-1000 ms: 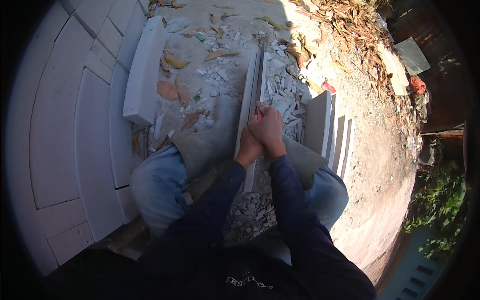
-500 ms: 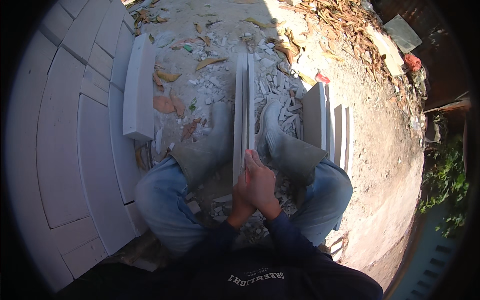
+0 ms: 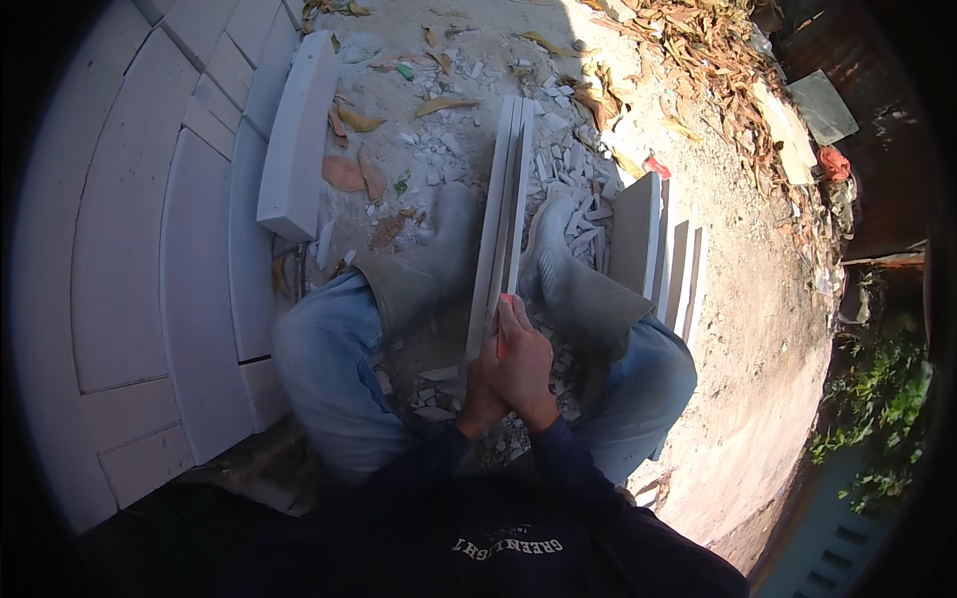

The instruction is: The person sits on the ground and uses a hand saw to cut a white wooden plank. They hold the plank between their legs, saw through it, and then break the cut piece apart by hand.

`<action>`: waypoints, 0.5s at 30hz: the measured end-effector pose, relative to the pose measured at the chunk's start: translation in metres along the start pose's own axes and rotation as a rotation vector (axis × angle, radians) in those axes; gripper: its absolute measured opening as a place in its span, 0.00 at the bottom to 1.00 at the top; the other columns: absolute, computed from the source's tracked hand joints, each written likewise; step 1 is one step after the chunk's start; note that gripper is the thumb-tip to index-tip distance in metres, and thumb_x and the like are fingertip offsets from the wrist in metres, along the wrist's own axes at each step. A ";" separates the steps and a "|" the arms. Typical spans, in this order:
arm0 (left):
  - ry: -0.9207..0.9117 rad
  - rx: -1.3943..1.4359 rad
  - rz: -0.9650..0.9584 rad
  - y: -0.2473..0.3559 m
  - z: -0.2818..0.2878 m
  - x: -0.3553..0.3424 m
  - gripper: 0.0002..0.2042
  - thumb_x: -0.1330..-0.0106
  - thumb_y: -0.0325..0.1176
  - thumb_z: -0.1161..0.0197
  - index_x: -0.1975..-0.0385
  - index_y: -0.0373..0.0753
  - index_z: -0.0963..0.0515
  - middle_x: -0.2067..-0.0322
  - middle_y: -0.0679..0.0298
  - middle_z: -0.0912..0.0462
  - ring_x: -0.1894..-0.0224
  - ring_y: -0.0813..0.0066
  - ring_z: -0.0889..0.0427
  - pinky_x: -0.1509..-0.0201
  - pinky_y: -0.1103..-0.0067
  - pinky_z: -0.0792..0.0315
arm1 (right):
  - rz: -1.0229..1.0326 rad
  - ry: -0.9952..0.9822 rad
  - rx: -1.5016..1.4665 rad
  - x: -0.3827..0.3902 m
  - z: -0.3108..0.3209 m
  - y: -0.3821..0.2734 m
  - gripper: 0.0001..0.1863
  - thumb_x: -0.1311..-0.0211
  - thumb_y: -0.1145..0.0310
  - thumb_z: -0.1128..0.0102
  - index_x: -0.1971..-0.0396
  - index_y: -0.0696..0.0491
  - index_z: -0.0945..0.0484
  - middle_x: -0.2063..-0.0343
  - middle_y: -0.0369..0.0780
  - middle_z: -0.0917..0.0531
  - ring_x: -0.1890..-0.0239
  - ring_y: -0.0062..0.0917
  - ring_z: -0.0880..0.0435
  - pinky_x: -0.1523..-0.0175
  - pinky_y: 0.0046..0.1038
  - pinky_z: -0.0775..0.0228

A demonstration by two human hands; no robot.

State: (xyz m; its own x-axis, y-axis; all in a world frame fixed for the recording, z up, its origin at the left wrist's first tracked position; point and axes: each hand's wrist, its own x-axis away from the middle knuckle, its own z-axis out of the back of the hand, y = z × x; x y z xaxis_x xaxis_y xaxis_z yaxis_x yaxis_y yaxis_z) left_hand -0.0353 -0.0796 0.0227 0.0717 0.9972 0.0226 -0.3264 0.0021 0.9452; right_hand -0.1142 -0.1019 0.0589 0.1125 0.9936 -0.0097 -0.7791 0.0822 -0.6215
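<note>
Pale grooved block lies between the boots; along it the right hand, pinching a red tool, and the left hand, grip hidden, came nearer, suggesting a pulling stroke.

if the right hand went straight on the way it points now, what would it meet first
Probably the long, thin, pale grey slabs standing on edge, which run ahead of the right hand; whether it would graze their tops or pass just above is unclear.
</note>
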 end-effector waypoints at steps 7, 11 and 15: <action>-0.021 0.043 0.035 -0.015 -0.032 -0.170 0.18 0.40 0.41 0.29 0.57 0.35 0.20 0.63 0.46 0.13 0.55 0.44 0.15 0.55 0.60 0.22 | -0.001 0.121 0.094 -0.171 0.005 0.010 0.21 0.48 0.68 0.42 0.55 0.63 0.17 0.57 0.57 0.15 0.57 0.52 0.15 0.47 0.47 0.24; -0.026 0.078 0.120 -0.012 -0.044 -0.194 0.18 0.40 0.41 0.30 0.58 0.34 0.19 0.63 0.45 0.14 0.55 0.44 0.15 0.55 0.60 0.22 | -0.094 -0.014 0.114 -0.197 0.030 -0.006 0.23 0.48 0.66 0.41 0.52 0.61 0.15 0.59 0.55 0.14 0.54 0.52 0.15 0.44 0.44 0.25; -0.086 -0.050 0.156 -0.029 -0.026 -0.052 0.23 0.39 0.43 0.30 0.49 0.36 0.23 0.62 0.46 0.14 0.55 0.45 0.14 0.54 0.60 0.22 | 0.064 0.028 0.032 -0.065 0.004 0.008 0.30 0.49 0.69 0.41 0.43 0.64 0.22 0.44 0.62 0.22 0.48 0.52 0.16 0.39 0.42 0.26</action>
State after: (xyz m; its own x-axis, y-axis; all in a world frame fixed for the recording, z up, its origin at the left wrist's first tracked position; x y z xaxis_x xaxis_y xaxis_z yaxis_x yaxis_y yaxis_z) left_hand -0.0544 -0.1292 -0.0142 0.0964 0.9756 0.1974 -0.3859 -0.1462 0.9109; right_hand -0.1302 -0.1654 0.0581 0.0782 0.9944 -0.0708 -0.8044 0.0210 -0.5938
